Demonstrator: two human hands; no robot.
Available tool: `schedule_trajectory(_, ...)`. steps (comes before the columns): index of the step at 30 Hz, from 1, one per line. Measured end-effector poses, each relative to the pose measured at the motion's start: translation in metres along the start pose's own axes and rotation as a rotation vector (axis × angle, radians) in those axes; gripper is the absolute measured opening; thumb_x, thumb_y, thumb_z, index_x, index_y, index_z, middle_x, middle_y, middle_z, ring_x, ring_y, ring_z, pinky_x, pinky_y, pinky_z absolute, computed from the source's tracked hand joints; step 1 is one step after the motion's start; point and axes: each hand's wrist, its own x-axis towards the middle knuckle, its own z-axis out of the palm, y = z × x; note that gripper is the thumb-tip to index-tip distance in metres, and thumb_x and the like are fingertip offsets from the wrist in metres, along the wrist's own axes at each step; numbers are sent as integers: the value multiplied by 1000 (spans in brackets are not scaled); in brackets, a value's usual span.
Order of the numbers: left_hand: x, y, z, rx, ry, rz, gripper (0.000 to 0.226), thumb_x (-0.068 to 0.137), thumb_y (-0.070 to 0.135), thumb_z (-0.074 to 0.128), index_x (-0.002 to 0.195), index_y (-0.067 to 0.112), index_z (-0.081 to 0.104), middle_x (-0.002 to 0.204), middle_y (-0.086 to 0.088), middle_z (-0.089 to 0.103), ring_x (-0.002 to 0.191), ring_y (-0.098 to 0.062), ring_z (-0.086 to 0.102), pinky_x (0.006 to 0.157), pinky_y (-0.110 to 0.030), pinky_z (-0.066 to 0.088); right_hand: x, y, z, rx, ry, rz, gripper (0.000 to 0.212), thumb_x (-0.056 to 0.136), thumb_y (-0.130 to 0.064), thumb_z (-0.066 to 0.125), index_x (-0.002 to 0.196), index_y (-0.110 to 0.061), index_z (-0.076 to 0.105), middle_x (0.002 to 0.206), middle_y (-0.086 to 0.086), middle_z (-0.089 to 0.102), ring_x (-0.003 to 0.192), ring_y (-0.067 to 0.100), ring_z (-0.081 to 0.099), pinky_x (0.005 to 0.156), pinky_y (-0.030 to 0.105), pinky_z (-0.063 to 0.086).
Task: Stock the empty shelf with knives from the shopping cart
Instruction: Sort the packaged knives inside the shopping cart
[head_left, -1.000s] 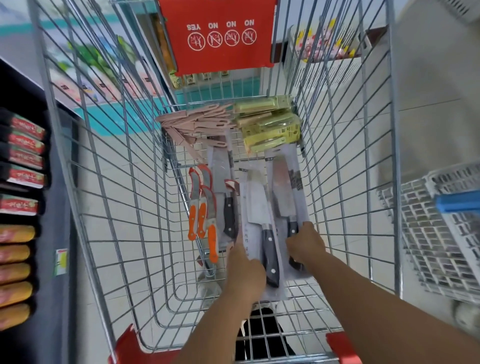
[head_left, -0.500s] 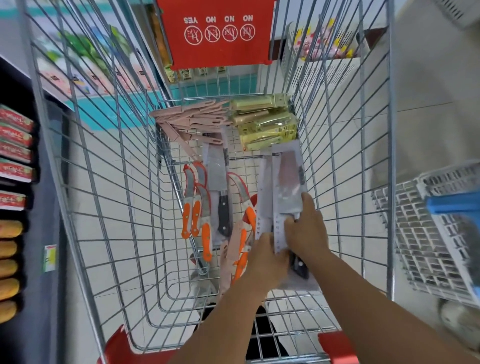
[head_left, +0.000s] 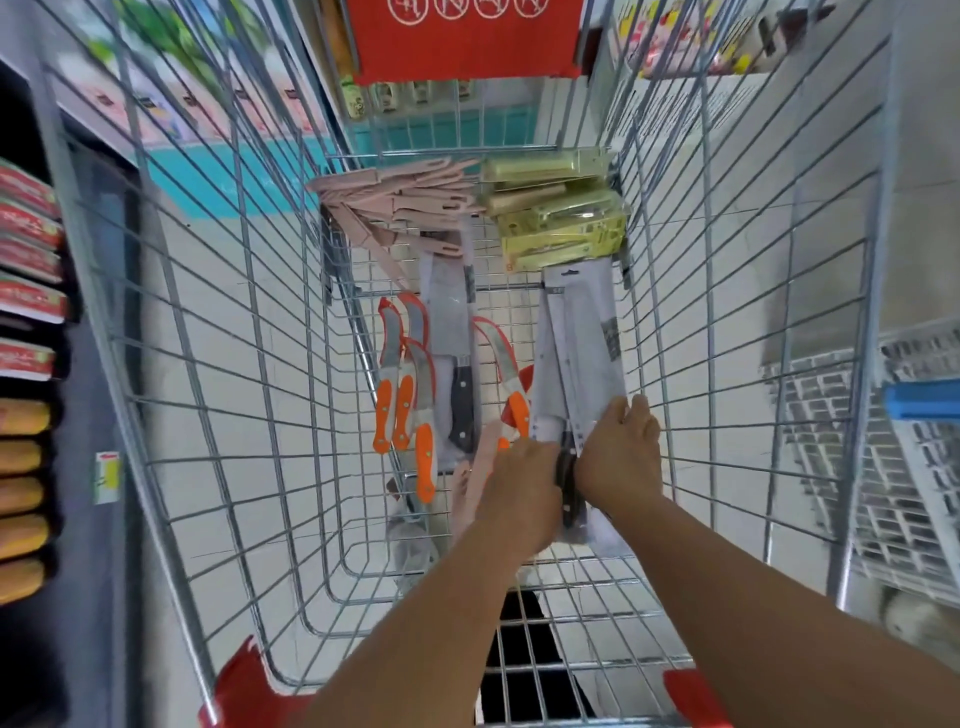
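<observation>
Steel wire of the shopping cart (head_left: 218, 364) hemmed in both hands: the left hand (head_left: 522, 483) and the right hand (head_left: 621, 457) clutched the carded knives (head_left: 576, 353) together at the basket's 3 o'clock side. Orange-handled knives (head_left: 402, 410) lay at 9 o'clock, yellow boxes (head_left: 561, 218) and pink knives (head_left: 400, 202) at 12.

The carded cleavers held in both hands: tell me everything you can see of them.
The carded cleavers are a small stack of broad steel blades with dark handles, each on a pale backing card with a hang slot at the far end. They stand on edge, lifted and tilted along the cart's right side, blades pointing away from the person. The left hand and the right hand grip them from both sides at the handle end. How many there are cannot be told.
</observation>
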Motion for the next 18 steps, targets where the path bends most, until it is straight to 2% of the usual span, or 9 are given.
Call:
schedule_trajectory(2,-5,-9,-9,37,141,-183,44,85,14,64,126,18,47,126,-3,43,119,-20,43,93,-32,43,-4,-9,2,-39,77,-90,62,90,-12,50,144,-5,20,150,18,14,137,34,20,113,38,24)
schedule_trajectory(3,-7,-14,-13,56,156,-286,50,86,16,64,130,13,40,130,-7,40,120,-22,41,94,-32,43,-6,-14,4,-51,105,-163,58,89,-11,50,141,-9,26,146,16,22,131,33,27,109,37,30)
schedule_trajectory(6,-15,-30,-14,67,67,-488,70,87,31,65,140,7,25,134,-14,36,122,-29,42,95,-38,44,-12,-29,14,-19,39,-370,49,87,-8,53,132,-16,39,128,9,37,117,26,39,91,31,37)
schedule_trajectory(8,-18,-37,-7,7,25,-517,62,88,26,64,136,11,28,128,-14,44,116,-31,50,91,-40,48,-15,-34,23,-16,-39,-419,46,90,-9,50,134,-17,39,126,9,40,115,25,41,88,30,39)
schedule_trajectory(10,-20,-42,0,-26,24,-517,46,89,20,60,126,14,33,120,-12,51,108,-32,57,86,-42,50,-14,-32,31,-99,-62,-439,52,91,-12,50,140,-20,35,131,10,40,118,26,40,94,33,40)
schedule_trajectory(12,-18,-47,2,-39,51,-532,42,89,21,59,122,13,34,116,-12,54,103,-32,60,84,-43,51,-11,-26,33,-210,-56,-479,58,90,-18,52,143,-23,30,134,10,39,121,28,38,98,36,38)
schedule_trajectory(15,-16,-51,-1,-141,61,-557,55,86,35,64,125,9,36,113,-10,59,98,-29,62,79,-40,54,-8,-19,29,-321,-75,-481,70,84,-20,59,145,-29,26,137,10,35,125,30,34,102,38,36)
schedule_trajectory(18,-18,-52,-5,-138,-2,-562,59,82,58,60,113,8,53,101,-9,65,90,-27,65,75,-37,56,-8,-18,23,-387,-81,-472,68,85,-20,57,144,-31,25,137,12,31,124,32,33,99,39,38)
